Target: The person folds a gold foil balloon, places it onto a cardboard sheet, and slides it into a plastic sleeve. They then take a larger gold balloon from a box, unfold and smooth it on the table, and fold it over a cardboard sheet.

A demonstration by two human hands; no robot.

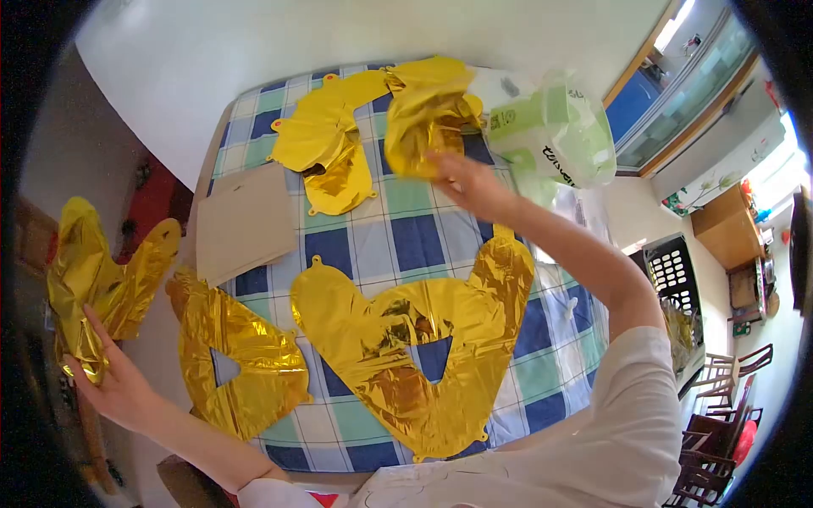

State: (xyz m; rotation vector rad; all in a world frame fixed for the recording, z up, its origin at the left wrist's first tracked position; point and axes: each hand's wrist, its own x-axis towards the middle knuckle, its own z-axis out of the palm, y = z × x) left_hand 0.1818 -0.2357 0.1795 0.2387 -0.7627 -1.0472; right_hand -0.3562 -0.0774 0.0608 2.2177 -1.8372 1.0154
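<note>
At the far left, off the table's edge, my left hand (118,385) grips the lower end of a flat gold foil balloon (80,271), its two limbs pointing up. My right hand (474,182) is closed on another gold foil balloon (415,127) at the back of the table; this one is blurred and partly folded. Between my arms lies a large gold A-shaped foil balloon (356,364) with a triangular hole. Left of it, a second A-shaped balloon (262,394) hangs partly over the table's left edge. More gold foil (322,127) lies crumpled at the back left.
Several cardboard-coloured sheets (246,220) lie on the table's left side. A green and white plastic bag (550,135) stands at the back right on the checked tablecloth (415,207). Beyond the right side are a black crate (669,267) and wooden chairs (720,381).
</note>
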